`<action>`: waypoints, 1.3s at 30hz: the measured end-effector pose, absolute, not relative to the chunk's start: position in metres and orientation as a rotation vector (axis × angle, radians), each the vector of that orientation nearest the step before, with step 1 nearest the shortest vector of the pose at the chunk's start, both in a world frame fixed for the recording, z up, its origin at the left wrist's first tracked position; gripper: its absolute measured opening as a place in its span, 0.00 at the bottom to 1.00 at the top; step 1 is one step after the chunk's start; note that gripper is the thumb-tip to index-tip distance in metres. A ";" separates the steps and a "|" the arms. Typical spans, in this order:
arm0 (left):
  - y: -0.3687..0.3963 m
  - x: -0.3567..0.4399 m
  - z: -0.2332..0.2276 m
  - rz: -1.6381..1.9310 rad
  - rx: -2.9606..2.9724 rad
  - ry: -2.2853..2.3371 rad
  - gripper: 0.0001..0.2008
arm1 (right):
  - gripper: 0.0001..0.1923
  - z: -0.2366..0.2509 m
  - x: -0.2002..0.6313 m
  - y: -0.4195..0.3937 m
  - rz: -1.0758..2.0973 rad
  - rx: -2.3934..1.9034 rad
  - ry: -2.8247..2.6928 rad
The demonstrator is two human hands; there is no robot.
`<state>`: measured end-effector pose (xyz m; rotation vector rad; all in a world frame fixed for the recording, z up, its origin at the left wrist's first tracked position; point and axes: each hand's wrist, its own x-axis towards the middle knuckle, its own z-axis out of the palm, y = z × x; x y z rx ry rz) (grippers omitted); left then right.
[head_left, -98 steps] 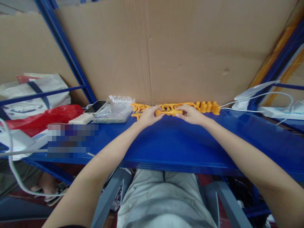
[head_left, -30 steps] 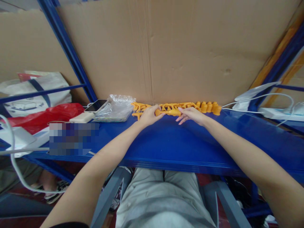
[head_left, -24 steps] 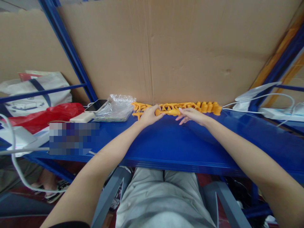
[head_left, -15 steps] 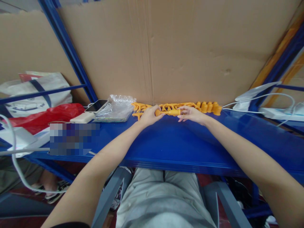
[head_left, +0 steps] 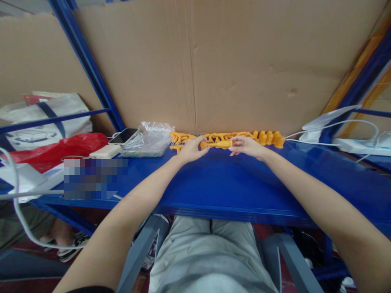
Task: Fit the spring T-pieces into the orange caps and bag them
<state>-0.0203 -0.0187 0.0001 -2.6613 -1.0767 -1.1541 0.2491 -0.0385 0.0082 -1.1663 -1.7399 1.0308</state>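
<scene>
Your orange plastic piece (head_left: pixel 219 143) is a short rod, lying horizontal just above the blue surface (head_left: pixel 220 183), in front of the row of matching orange parts (head_left: pixel 269 137) along the cardboard.

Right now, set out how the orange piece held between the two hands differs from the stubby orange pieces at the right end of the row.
The held orange piece is long and thin and lies sideways; the stubby orange pieces are short, squat and stand upright. The held piece is gripped by the left hand and right hand; the stubby pieces go untouched, against the cardboard. Both are the same orange and sit at the back of the blue shelf.
</scene>
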 end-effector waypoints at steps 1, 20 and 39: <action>-0.019 -0.020 0.000 -1.152 -2.662 -1.077 0.09 | 0.23 0.008 0.249 -0.038 1.034 -1.157 -1.738; -0.014 -0.020 -0.002 -1.127 -2.562 -1.111 0.10 | 0.21 0.007 0.247 -0.040 1.024 -1.140 -1.749; -0.017 -0.019 -0.001 -1.106 -2.520 -1.187 0.14 | 0.20 0.007 0.244 -0.041 1.032 -1.158 -1.781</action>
